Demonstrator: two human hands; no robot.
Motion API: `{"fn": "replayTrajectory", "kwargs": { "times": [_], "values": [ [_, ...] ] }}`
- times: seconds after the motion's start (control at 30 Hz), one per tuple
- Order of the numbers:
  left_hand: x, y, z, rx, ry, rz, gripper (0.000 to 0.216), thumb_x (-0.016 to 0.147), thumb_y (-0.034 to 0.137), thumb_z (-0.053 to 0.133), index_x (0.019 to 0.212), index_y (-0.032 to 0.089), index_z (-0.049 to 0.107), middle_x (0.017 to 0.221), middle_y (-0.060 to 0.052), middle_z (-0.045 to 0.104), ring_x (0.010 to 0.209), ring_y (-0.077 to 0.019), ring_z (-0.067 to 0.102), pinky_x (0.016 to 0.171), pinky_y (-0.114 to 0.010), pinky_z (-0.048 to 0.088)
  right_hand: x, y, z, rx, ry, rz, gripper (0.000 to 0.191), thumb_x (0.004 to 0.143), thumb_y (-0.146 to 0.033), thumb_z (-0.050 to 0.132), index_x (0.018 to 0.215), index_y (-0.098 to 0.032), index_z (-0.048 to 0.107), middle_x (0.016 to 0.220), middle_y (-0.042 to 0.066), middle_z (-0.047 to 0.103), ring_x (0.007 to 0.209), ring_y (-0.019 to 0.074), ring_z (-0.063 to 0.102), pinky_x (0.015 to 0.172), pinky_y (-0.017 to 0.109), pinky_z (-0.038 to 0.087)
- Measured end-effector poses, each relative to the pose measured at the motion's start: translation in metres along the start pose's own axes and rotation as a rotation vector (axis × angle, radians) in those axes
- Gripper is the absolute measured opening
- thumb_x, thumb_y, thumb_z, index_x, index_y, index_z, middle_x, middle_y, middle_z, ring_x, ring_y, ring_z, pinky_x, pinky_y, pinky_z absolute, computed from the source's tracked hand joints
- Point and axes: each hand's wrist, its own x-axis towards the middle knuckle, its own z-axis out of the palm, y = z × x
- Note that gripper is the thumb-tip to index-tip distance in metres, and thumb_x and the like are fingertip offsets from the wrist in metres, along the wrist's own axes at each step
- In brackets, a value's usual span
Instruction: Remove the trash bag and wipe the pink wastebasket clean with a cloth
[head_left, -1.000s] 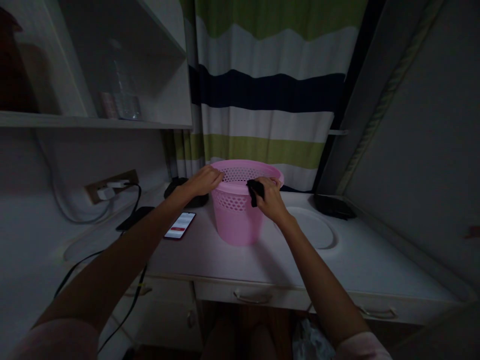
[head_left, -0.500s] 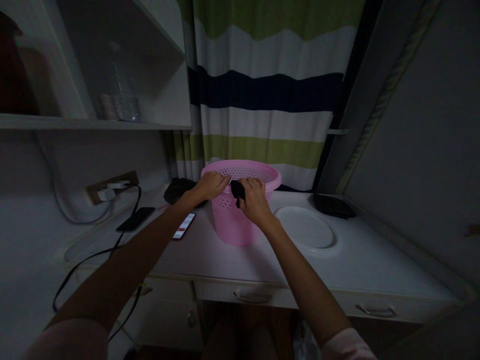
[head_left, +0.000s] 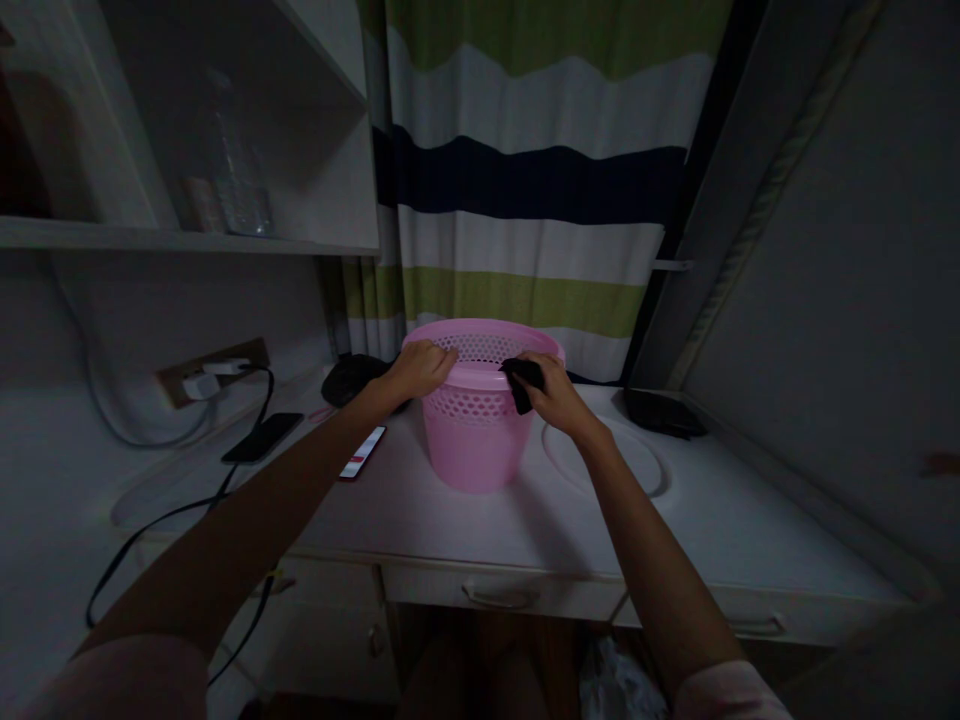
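The right hand, gripping a black cloth, has moved away from the left hand, which holds the rim of the pink basket. The basket stands on the bench, below both hands; the cloth seems to pass along the near rim.

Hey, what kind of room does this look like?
Probably a bedroom or dorm room: there's a white desk with drawers, a striped curtain behind it, and a lit phone on top.
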Motion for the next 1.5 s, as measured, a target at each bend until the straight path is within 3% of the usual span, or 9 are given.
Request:
{"fn": "replayTrajectory", "kwargs": {
  "times": [0.27,0.37,0.53,0.73,0.87,1.07,1.3,1.5],
  "values": [
    [0.0,0.0,-0.001,0.12,-0.004,0.05,0.046,0.087,0.027,0.024,0.073,0.01,0.064,0.066,-0.013,0.064,0.065,-0.0189,0.057,0.062,-0.031,0.037,0.015,-0.052,0.028,-0.319,-0.081,0.025,0.033,0.07,-0.008,0.042,0.102,-0.01,0.051,0.092,0.014,0.058,0.092,0.0242,0.05,0.086,0.039,0.032],
    [0.0,-0.001,-0.001,0.125,-0.012,0.084,0.043,0.086,0.025,0.026,0.077,0.009,0.064,0.067,-0.013,0.065,0.065,-0.0191,0.057,0.061,-0.031,0.036,0.017,-0.059,0.032,-0.345,-0.084,0.003,0.033,0.07,-0.008,0.042,0.101,-0.009,0.052,0.091,0.014,0.058,0.091,0.0248,0.049,0.086,0.039,0.033],
    [0.0,0.0,-0.001,0.072,-0.009,0.026,0.051,0.088,0.028,0.021,0.072,0.007,0.065,0.068,-0.014,0.065,0.065,-0.0193,0.057,0.063,-0.031,0.036,0.007,-0.034,0.017,-0.184,-0.075,-0.06,0.037,0.069,-0.007,0.041,0.104,-0.013,0.051,0.099,0.012,0.057,0.098,0.023,0.048,0.088,0.039,0.035],
    [0.0,0.0,-0.001,0.028,-0.016,0.02,0.056,0.088,0.028,0.018,0.068,0.006,0.065,0.067,-0.015,0.064,0.064,-0.0196,0.057,0.063,-0.032,0.037,-0.009,0.015,-0.011,0.007,0.01,-0.041,0.023,0.076,-0.017,0.043,0.098,-0.017,0.051,0.097,0.009,0.058,0.095,0.0207,0.051,0.088,0.042,0.037],
    [0.002,-0.001,0.001,0.019,-0.013,0.021,0.054,0.088,0.028,0.019,0.068,0.006,0.065,0.066,-0.015,0.064,0.064,-0.0198,0.057,0.063,-0.033,0.037,-0.01,0.026,-0.015,0.023,0.029,-0.025,0.017,0.079,-0.021,0.044,0.093,-0.018,0.052,0.092,0.008,0.059,0.092,0.02,0.052,0.089,0.042,0.036],
    [0.003,0.001,0.002,-0.007,-0.005,-0.021,0.052,0.087,0.028,0.021,0.069,0.007,0.065,0.068,-0.015,0.065,0.067,-0.0209,0.058,0.066,-0.034,0.038,0.0,-0.003,0.0,-0.058,-0.039,-0.051,0.02,0.077,-0.015,0.041,0.093,-0.015,0.053,0.09,0.01,0.058,0.089,0.0205,0.051,0.084,0.039,0.038],
    [0.002,0.0,0.004,0.119,-0.032,0.012,0.046,0.087,0.024,0.024,0.082,0.008,0.066,0.078,-0.016,0.067,0.072,-0.0211,0.06,0.065,-0.033,0.038,0.017,-0.063,0.036,-0.437,-0.086,-0.01,0.034,0.071,-0.007,0.043,0.104,-0.008,0.052,0.092,0.014,0.056,0.089,0.0246,0.048,0.082,0.039,0.037],
    [0.002,0.0,0.003,0.116,-0.016,0.005,0.049,0.087,0.027,0.022,0.076,0.008,0.066,0.074,-0.015,0.066,0.069,-0.0198,0.059,0.063,-0.032,0.038,0.011,-0.058,0.035,-0.377,-0.084,-0.023,0.04,0.07,-0.006,0.044,0.109,-0.011,0.05,0.093,0.013,0.053,0.09,0.0238,0.046,0.084,0.039,0.037]
  ]
}}
